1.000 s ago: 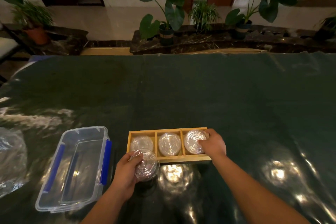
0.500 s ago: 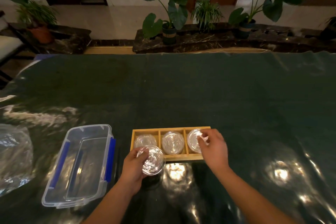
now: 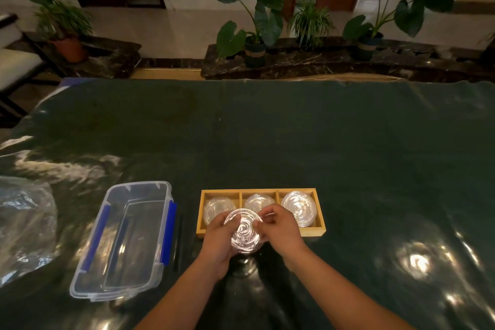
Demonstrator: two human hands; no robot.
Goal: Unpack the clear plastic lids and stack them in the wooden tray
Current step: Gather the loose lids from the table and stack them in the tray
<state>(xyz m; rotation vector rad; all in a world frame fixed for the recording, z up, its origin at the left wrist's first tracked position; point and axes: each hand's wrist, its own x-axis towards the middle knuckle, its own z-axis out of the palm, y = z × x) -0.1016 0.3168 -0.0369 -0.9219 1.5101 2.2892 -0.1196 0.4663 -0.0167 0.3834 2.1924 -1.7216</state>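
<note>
- Your left hand (image 3: pixel 217 242) grasps a small stack of clear plastic lids (image 3: pixel 245 233) from the left and below, in the lower middle of the frame, just in front of the wooden tray (image 3: pixel 261 233).
- Your right hand (image 3: pixel 280 225) pinches the right rim of the top lid with the fingertips (image 3: pixel 261 218); I judge that you are separating one lid from the stack.
- Keep the left grip firm but soft, because such thin lids bend easily and nested ones tend to stick together.
- Lift only the rim of the top one, and check that a second lid does not come with it.
- The tray has three compartments, and each one already holds lids: left (image 3: pixel 218 209), middle (image 3: pixel 258 202) and right (image 3: pixel 298 206). How high each pile is, I cannot tell.
- Put the freed lid flat and centred on one pile, so that it nests and does not lean on the wooden divider.
- The clear storage box (image 3: pixel 126 241) with blue latches lies at the lower left, and a crumpled plastic bag (image 3: pixel 24 225) at the left edge; both are well apart from your hands.
</note>
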